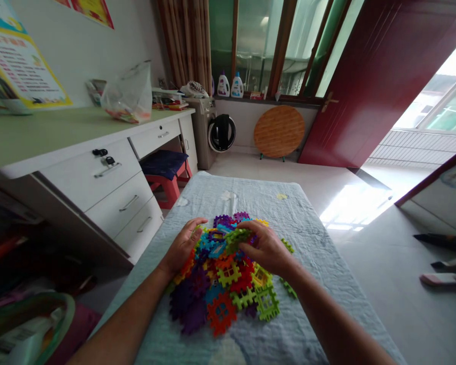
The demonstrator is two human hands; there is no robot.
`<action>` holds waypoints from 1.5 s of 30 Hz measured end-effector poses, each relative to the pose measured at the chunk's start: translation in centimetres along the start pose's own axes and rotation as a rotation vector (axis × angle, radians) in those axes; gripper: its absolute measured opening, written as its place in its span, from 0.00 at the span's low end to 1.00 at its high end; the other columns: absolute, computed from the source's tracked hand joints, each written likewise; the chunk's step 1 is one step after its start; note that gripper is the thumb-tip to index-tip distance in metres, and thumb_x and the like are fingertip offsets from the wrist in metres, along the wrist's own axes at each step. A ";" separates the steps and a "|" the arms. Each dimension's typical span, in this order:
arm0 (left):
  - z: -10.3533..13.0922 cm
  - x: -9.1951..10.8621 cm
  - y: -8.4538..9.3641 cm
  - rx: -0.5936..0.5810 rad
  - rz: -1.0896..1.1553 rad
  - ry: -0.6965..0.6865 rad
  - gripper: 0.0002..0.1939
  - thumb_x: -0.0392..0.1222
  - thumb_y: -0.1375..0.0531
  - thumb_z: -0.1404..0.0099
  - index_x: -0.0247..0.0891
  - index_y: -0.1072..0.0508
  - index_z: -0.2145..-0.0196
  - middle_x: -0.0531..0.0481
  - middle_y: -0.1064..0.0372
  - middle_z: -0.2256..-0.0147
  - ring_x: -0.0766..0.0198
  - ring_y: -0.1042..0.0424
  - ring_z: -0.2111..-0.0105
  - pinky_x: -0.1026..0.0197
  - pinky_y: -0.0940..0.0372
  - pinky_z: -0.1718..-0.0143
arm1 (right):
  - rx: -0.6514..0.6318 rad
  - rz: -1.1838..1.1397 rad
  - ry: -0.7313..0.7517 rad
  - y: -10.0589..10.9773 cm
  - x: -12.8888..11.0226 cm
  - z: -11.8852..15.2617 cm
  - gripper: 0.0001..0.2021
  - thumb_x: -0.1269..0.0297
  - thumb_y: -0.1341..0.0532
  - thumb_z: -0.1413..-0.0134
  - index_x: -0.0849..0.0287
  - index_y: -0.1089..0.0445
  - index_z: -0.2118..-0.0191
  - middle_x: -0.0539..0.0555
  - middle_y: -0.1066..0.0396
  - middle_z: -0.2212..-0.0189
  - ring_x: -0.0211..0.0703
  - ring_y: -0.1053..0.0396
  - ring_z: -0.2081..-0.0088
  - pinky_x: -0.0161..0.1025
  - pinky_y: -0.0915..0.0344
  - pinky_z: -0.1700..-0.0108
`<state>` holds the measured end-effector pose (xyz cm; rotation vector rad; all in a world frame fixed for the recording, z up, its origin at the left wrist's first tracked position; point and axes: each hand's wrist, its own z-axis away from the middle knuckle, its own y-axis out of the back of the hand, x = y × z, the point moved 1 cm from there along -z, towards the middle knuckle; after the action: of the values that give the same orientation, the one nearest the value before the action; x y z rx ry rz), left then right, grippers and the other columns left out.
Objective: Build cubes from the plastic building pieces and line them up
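A heap of colourful interlocking plastic pieces (220,268) lies on a table with a pale blue cloth (315,274). My right hand (266,245) is over the right side of the heap, thumb and fingers closed on a green piece (236,239). At the heap's left edge rests my left hand (184,247), its fingers apart and curved against the pieces. An orange window-shaped piece (221,312) and a light green one (267,302) lie at the near edge. Purple pieces (192,309) are at the near left.
A desk with drawers (99,126) stands at the left, bearing a plastic bag (129,96). Beyond the table are a red stool (167,172), a washing machine (205,121) and a round wooden board (279,131). A red door (361,86) stands at the right.
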<state>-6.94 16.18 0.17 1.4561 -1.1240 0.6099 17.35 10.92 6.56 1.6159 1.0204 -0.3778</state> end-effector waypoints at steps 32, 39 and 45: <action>-0.2 0.2 -1.2 -0.255 -0.018 -0.142 0.32 0.62 0.53 0.35 0.43 0.45 0.39 0.45 0.56 0.36 0.50 0.59 0.35 0.46 0.60 0.35 | 0.236 0.059 0.044 -3.2 2.2 3.0 0.32 0.68 0.40 0.48 0.51 0.49 0.38 0.58 0.41 0.43 0.50 0.42 0.42 0.50 0.42 0.42; 0.2 0.4 -1.2 -0.279 -0.019 -0.143 0.40 0.64 0.45 0.42 0.45 0.48 0.38 0.46 0.59 0.35 0.46 0.60 0.35 0.45 0.59 0.36 | 0.194 0.116 0.064 -3.8 1.9 3.1 0.33 0.63 0.40 0.47 0.53 0.51 0.36 0.59 0.40 0.43 0.52 0.41 0.43 0.51 0.40 0.44; 0.1 0.6 -1.2 -0.208 -0.085 -0.093 0.34 0.54 0.41 0.41 0.45 0.45 0.39 0.45 0.52 0.38 0.48 0.52 0.37 0.46 0.54 0.37 | 0.045 0.225 0.003 -2.1 3.6 3.7 0.36 0.77 0.44 0.62 0.53 0.41 0.42 0.57 0.38 0.46 0.53 0.42 0.45 0.55 0.47 0.42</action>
<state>-5.68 15.84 0.09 1.3560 -1.1558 0.3575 18.75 9.03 1.50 1.7512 0.8261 -0.2475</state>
